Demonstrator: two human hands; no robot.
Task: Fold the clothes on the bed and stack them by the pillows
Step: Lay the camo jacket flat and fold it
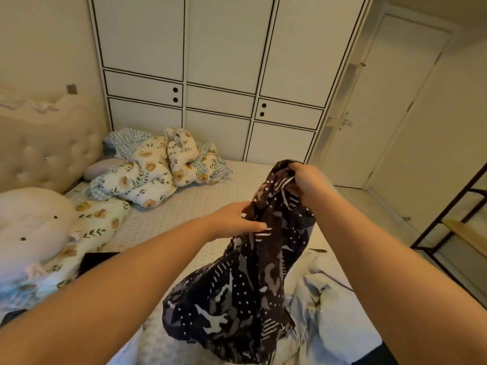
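Head view: a dark patterned garment (pixel 245 272) hangs bunched in the air over the near part of the bed (pixel 184 206), its lower end sagging onto a heap of pale clothes (pixel 316 299) at the near right. The right hand (pixel 307 180) has its grip closed around the top of the garment, fingers curled into a gathered fistful of cloth. The left hand (pixel 238 219) reaches in lower down, its fingers going into the fabric at the side — it looks to be pinching an edge, though the fingertips are hidden in the folds.

Nothing is folded yet, I judge; the garment is a crumpled bundle, not spread out.

The risk is in that bunching. If the hands pull apart while holding gathered cloth rather than a true hem or seam, the piece may open twisted or inside out, and the fold would come out lopsided. The trailing end could also drag the pale clothes along.

Farther off, a floral quilt (pixel 152 169) lies heaped near the pillows (pixel 31 225) by the headboard (pixel 47 154) — the stacking spot there looks crowded.
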